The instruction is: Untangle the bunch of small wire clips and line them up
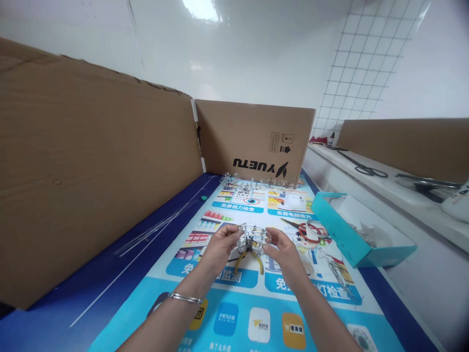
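Observation:
A small clear and silvery wire piece (259, 234) is held up between both hands over the printed mat. My left hand (225, 243) pinches its left side between thumb and fingers. On its right side, my right hand (280, 247) closes thumb and fingers on the edge. Just below the piece, pliers with yellow handles (261, 264) lie on the mat, their dark head partly hidden by it. What exactly the piece is made of is too small to tell.
Red-handled scissors (309, 234) and a roll of clear tape or wire lie right of my hands. Beyond stands a teal box (384, 255). Thin rods (157, 232) lie at left. Cardboard walls (252, 132) rise behind and left; wire pieces (256, 184) line the back.

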Tool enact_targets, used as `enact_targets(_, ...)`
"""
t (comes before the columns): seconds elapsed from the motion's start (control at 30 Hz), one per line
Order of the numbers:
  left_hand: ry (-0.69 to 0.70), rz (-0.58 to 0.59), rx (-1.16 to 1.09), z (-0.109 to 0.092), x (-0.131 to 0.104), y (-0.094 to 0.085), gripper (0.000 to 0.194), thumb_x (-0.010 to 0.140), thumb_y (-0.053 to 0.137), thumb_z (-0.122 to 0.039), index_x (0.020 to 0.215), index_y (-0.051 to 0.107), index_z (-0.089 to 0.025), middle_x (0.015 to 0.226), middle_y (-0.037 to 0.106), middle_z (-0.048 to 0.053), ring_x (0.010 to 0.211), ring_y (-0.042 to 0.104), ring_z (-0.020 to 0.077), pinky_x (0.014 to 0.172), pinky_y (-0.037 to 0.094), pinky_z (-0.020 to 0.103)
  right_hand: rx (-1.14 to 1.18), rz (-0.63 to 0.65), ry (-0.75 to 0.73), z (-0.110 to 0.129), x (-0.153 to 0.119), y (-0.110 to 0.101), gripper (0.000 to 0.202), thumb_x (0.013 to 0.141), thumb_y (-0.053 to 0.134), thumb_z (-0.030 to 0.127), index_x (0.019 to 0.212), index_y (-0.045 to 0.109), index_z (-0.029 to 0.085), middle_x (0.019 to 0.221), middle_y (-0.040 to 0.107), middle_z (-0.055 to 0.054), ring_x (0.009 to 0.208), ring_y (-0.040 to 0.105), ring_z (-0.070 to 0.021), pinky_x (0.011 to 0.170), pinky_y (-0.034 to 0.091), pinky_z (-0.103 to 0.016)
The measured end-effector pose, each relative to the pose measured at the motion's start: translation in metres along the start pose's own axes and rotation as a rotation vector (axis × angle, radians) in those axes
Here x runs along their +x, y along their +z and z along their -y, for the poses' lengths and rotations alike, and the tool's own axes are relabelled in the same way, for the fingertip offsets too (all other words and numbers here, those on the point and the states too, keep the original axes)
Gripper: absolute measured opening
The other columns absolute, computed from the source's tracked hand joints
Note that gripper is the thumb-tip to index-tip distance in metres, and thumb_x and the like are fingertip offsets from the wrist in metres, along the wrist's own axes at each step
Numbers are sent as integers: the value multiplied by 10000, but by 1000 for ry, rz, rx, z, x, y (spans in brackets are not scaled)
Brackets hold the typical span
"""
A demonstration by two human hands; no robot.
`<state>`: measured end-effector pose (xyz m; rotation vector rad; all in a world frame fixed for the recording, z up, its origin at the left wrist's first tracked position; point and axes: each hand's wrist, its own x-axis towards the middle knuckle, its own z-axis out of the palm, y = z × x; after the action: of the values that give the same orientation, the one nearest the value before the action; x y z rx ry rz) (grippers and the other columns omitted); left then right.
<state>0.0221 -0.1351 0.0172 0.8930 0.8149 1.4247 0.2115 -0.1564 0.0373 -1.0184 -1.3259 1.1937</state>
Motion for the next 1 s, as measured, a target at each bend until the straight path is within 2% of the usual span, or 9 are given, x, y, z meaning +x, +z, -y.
enact_targets(0.17,-59,58,74,-1,-1,-1,227,652,728,-243,803,589,-147,829,642,33,728,607,129,653,457,246,195,-35,76,-3,2,-4,430,658,689,292,1068,590,212,957,609,-40,846,569,-176,726,474,-311)
enact_targets(0.4,-99,155,163,-8,-1,-3,284,626,747,-260,834,600,-135,832,639,49,697,611,138,656,474,279,250,-51,102,-7,6,-15,386,639,699,299,1009,618,224,1032,600,-35,786,588,-151,674,477,-289)
enact_targets(0.57,-91,167,193,-7,0,-4,256,647,729,-294,807,596,-145,827,632,43,689,600,135,616,482,264,289,-43,137,-7,6,-14,370,636,702,288,988,617,211,952,612,-32,783,583,-154,640,482,-271)
enact_targets(0.77,-81,173,200,-7,-2,-4,257,670,701,-344,794,586,-151,778,625,44,664,585,136,503,443,203,346,-41,201,-7,6,-14,368,618,710,294,960,607,207,798,606,-7,668,567,-128,576,472,-247)
enact_targets(1.0,-62,161,193,-5,-3,-1,248,685,691,-345,758,572,-140,680,610,30,616,580,122,524,435,207,413,-44,273,-10,7,-15,327,618,712,296,916,612,207,783,605,-3,600,542,-108,528,452,-237)
